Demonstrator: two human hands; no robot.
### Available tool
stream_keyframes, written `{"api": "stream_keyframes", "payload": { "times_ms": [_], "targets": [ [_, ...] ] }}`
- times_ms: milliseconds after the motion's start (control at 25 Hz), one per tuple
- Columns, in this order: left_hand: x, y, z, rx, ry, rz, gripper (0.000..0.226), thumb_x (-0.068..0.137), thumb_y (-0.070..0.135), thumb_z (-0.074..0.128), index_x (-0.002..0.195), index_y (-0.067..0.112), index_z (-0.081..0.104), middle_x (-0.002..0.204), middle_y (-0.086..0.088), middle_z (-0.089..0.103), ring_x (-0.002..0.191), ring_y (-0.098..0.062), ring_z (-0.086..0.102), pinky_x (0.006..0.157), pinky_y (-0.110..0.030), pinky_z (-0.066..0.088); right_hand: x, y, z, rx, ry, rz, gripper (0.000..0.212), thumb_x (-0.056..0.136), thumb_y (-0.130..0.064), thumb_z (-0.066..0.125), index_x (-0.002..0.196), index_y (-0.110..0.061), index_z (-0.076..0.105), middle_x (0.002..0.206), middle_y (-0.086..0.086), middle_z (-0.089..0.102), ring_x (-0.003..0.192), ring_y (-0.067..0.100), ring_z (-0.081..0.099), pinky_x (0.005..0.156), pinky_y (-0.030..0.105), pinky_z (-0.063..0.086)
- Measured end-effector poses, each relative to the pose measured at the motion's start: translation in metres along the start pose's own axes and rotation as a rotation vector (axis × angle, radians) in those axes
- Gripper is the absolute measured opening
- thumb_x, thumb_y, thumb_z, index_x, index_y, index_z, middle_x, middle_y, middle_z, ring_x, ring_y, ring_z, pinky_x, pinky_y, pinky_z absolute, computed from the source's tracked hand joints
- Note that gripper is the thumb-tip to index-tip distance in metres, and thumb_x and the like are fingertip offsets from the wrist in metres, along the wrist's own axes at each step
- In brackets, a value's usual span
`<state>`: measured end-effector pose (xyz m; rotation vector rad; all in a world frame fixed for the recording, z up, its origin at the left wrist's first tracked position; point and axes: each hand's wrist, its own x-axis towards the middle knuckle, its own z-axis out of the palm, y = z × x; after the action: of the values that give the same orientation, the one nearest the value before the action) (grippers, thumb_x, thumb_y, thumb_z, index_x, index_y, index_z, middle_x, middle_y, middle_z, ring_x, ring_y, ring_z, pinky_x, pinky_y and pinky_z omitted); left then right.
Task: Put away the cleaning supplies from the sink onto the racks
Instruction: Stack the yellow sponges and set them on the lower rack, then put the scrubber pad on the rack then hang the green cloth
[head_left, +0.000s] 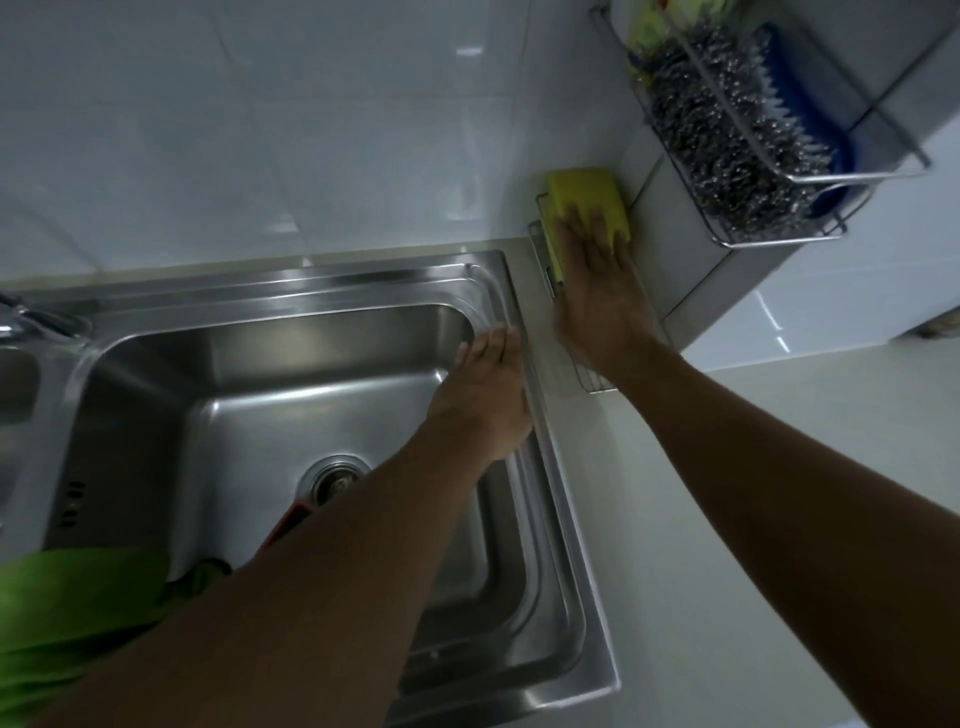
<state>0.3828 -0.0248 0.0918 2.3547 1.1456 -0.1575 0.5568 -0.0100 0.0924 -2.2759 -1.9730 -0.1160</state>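
Observation:
My right hand (597, 291) lies flat, fingers spread, on a yellow sponge (582, 200) that sits in the lower wire rack (543, 254) on the counter beside the wall. My left hand (485, 384) rests open on the right rim of the steel sink (270, 332), holding nothing. The upper wire rack (789, 228) on the wall holds steel wool scourers (711, 135), a blue brush (800, 98) and a yellow-green packet (649, 31). A red-edged item (291, 517) shows in the sink under my left forearm, mostly hidden.
The drain (335, 478) lies in the sink's middle. A tap base (15, 317) is at the far left. A green cloth or garment (72, 613) fills the lower left. Pale counter (701, 519) extends right of the sink; white tiles rise behind.

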Motion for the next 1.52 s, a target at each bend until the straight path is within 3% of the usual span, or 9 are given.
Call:
{"api": "stream_keyframes", "payload": {
  "times_ms": [280,440,600,760,880,1240,1320,1440,1520],
  "targets": [
    [-0.079,-0.092,-0.004,0.126,0.064,-0.134,0.068,0.1,0.025,0.029,0.158,0.007,-0.003,0.168,-0.008,-0.002,0.155,-0.021,-0.003,0.126,-0.04,0.001,-0.057,-0.103,0.016,0.202,-0.093,-0.153,0.065,0.103,-0.028,0.04,0.159,-0.007,0.016,0.169,0.013,0.009,0.157,0.029,0.005,0.127,0.044,0.011],
    [-0.138,-0.158,-0.005,0.118,0.07,-0.237,0.068,0.101,0.027,0.028,0.157,0.007,-0.003,0.168,-0.01,-0.002,0.155,-0.023,-0.003,0.126,-0.04,0.002,-0.087,-0.176,0.032,0.287,-0.232,-0.222,0.065,0.104,-0.024,0.042,0.159,-0.004,0.013,0.169,0.012,0.006,0.157,0.026,0.001,0.128,0.042,0.009],
    [-0.19,-0.216,-0.003,0.13,0.062,-0.316,0.068,0.101,0.027,0.029,0.157,0.004,0.0,0.168,-0.012,0.002,0.155,-0.025,0.0,0.126,-0.042,0.003,-0.116,-0.247,0.058,0.35,-0.369,-0.258,0.072,0.099,-0.017,0.046,0.16,-0.008,0.007,0.169,0.009,0.0,0.157,0.021,-0.002,0.126,0.031,0.0],
    [-0.232,-0.27,0.003,0.174,0.086,-0.38,0.069,0.099,0.026,0.029,0.158,0.004,0.001,0.168,-0.013,0.001,0.155,-0.028,-0.003,0.126,-0.044,0.001,-0.146,-0.302,0.099,0.375,-0.529,-0.242,0.077,0.095,-0.019,0.053,0.16,-0.013,0.011,0.17,0.004,0.003,0.157,0.022,0.002,0.126,0.033,0.008],
    [-0.257,-0.303,0.016,0.192,0.071,-0.431,0.069,0.099,0.029,0.027,0.157,0.005,0.001,0.167,-0.013,-0.002,0.155,-0.028,-0.004,0.125,-0.045,0.004,-0.163,-0.325,0.129,0.336,-0.628,-0.277,0.08,0.093,-0.017,0.055,0.159,-0.007,0.013,0.169,0.011,0.007,0.157,0.026,0.006,0.127,0.044,0.017],
    [-0.271,-0.327,0.053,0.168,0.31,-0.398,0.07,0.094,0.023,0.035,0.155,-0.004,0.014,0.165,-0.023,0.009,0.154,-0.035,0.008,0.125,-0.047,0.012,-0.161,-0.34,0.166,0.143,-0.741,-0.327,0.074,0.1,-0.005,0.046,0.159,-0.003,0.001,0.169,0.011,-0.003,0.157,0.024,0.002,0.127,0.039,0.012],
    [-0.27,-0.328,0.056,0.196,0.327,-0.398,0.071,0.093,0.023,0.036,0.154,-0.006,0.017,0.163,-0.027,0.013,0.153,-0.038,0.012,0.124,-0.047,0.013,-0.16,-0.335,0.17,0.157,-0.736,-0.305,0.077,0.099,-0.009,0.051,0.159,-0.005,0.004,0.169,0.009,-0.003,0.156,0.024,0.009,0.125,0.04,0.021],
    [-0.27,-0.329,0.057,0.224,0.325,-0.402,0.072,0.092,0.026,0.033,0.153,-0.008,0.016,0.162,-0.029,0.013,0.152,-0.039,0.012,0.125,-0.048,0.013,-0.157,-0.33,0.175,0.16,-0.745,-0.236,0.084,0.094,-0.015,0.06,0.161,-0.015,0.009,0.17,-0.001,0.0,0.148,0.028,0.034,0.107,0.042,0.047],
    [-0.271,-0.329,0.056,0.238,0.31,-0.404,0.073,0.092,0.028,0.032,0.154,-0.007,0.014,0.162,-0.029,0.012,0.152,-0.039,0.011,0.124,-0.049,0.014,-0.155,-0.329,0.172,0.165,-0.723,-0.218,0.085,0.092,-0.014,0.06,0.161,-0.017,0.01,0.17,-0.001,0.002,0.14,0.033,0.045,0.103,0.041,0.046]
  ]
}}
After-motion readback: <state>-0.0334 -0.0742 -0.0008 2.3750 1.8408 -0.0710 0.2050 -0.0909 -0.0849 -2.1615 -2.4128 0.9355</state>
